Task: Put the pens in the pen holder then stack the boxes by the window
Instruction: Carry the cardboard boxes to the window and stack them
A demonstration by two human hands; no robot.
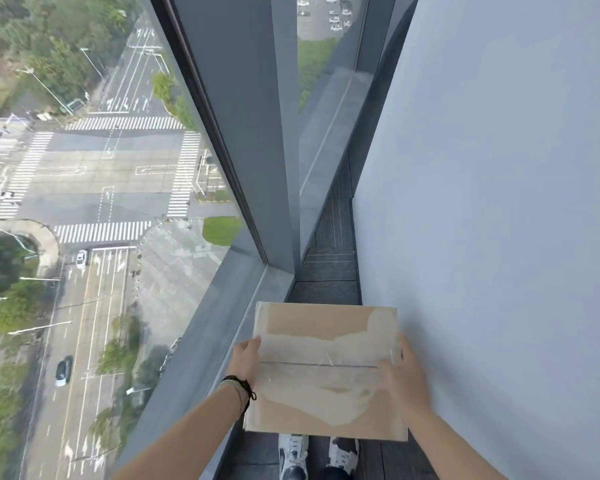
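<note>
From the head camera, looking steeply down, a cardboard box (326,368) sits in the lower centre of the frame, carried between both hands above a narrow strip of dark floor (326,292). The left hand (246,355) clasps the box's left edge, thumb over the top and fingers out of sight underneath; the right hand (404,375) lies against the right edge with its fingers wrapped over the side. The flaps are closed and sealed with clear tape along the seam. Two pale shoes (293,455) show just below the box at the bottom edge.

The window (101,168) fills the left and upper left, with a grey sill (201,341) running along it, and a plain white wall (499,202) takes up the right.

No pens or pen holder are in sight, so I judge this to be the box-stacking step. No other box shows here, so whether this one starts the stack I cannot tell. The next move likely calls for lowering it level into the gap between sill and wall, keeping it square.
</note>
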